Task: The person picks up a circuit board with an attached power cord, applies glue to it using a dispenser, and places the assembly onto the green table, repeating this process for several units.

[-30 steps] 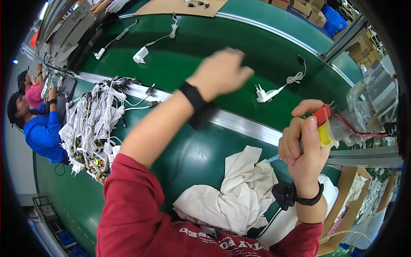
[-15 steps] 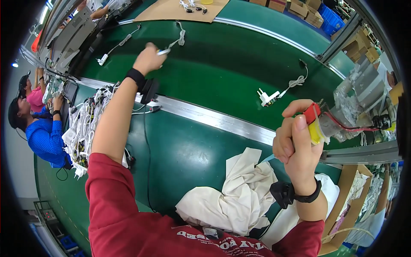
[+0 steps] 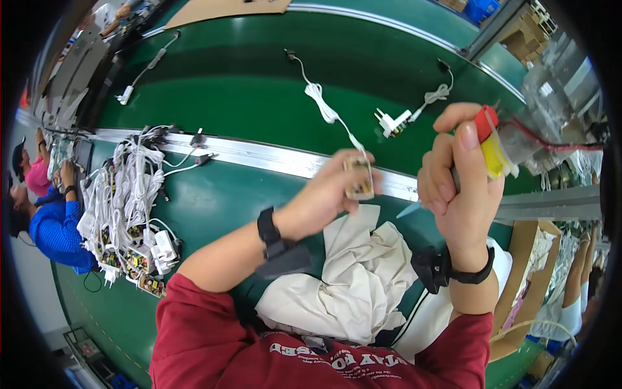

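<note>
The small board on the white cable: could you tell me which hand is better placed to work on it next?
Probably the right hand: it grips the red-and-yellow tool beside the small board, which the left hand pinches.

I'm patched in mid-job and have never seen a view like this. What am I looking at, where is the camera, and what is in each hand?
There is no machine here: a person works with two bare hands, and one wide fisheye camera on their head looks down, so straight edges bend near the rim. Picture left is the person's left.

The left hand holds a small pale circuit board whose white cable trails away across the green belt. The right hand is raised, gripping a red and yellow tool with a red wire running off to the right.

Across the middle runs a metal rail. On the left lies a pile of white corded boards; another corded plug sits on the belt. A crumpled white cloth lies in front of the person. Co-workers show at the far left.
</note>
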The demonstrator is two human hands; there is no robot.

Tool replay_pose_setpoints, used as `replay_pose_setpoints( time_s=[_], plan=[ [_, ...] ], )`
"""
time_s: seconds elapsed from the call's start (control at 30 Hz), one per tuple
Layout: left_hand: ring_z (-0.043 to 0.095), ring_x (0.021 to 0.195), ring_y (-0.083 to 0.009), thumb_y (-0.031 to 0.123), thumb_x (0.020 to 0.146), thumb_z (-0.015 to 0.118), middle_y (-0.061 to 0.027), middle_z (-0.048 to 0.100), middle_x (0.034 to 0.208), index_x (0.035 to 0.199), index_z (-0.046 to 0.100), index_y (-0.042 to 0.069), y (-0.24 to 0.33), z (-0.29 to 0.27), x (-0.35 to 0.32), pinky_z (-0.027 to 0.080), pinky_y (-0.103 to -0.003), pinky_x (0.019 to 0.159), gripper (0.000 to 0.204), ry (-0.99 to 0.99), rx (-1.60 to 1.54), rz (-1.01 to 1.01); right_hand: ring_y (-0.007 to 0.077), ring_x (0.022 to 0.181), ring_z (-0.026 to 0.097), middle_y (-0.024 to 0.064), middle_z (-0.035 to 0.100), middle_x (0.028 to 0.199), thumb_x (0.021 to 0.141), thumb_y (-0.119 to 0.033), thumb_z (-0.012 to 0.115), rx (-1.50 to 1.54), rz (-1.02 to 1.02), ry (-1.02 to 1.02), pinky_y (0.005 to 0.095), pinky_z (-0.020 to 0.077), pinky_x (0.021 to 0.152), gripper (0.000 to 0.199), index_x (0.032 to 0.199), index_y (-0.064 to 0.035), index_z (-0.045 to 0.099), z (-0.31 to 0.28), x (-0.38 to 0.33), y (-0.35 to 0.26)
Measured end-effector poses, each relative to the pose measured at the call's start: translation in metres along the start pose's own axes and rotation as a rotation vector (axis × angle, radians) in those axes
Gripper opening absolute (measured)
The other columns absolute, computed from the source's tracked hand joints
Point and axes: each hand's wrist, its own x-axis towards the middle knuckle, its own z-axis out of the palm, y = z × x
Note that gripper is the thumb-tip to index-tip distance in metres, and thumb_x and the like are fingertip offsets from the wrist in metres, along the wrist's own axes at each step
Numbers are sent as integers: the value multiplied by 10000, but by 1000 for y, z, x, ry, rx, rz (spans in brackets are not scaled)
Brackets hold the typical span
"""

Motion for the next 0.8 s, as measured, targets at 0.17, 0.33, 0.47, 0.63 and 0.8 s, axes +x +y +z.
replay_pose_setpoints(
  time_s=[0.17,0.33,0.47,0.63,0.8],
  plan=[
    [542,1084,-211,98,917,482,-125,508,1199,1282,332,77,-52,7,2,543,-306,715,395,-302,87,-40,54,343,264,-27,311,473,964,-302,415,-21,6,43,213,222,332,272,952,-31,435,-10,15,28],
    [528,1103,-194,0,900,457,-113,486,1201,1257,311,62,-54,-7,15,550,-322,787,391,-402,34,-69,35,381,301,-32,376,507,930,-260,488,124,14,43,210,235,355,207,891,-60,452,-9,23,55],
    [527,1112,-201,2,906,451,-118,483,1205,1279,299,65,-59,-20,20,550,-330,788,409,-420,38,-47,62,330,251,-22,304,448,961,-339,401,13,-1,12,228,222,324,274,846,-92,373,-4,26,65],
    [530,1110,-203,5,907,455,-118,483,1207,1287,295,65,-62,-29,24,550,-328,788,416,-433,8,-61,62,328,252,-26,300,443,957,-354,405,-16,12,3,227,219,323,298,796,-114,328,0,26,74],
    [532,1110,-204,6,908,459,-118,484,1209,1292,294,70,-65,-31,26,550,-327,789,423,-436,1,-48,58,328,250,-33,291,442,961,-365,389,-19,6,11,221,216,324,296,829,-104,349,-1,26,79]
  ],
)
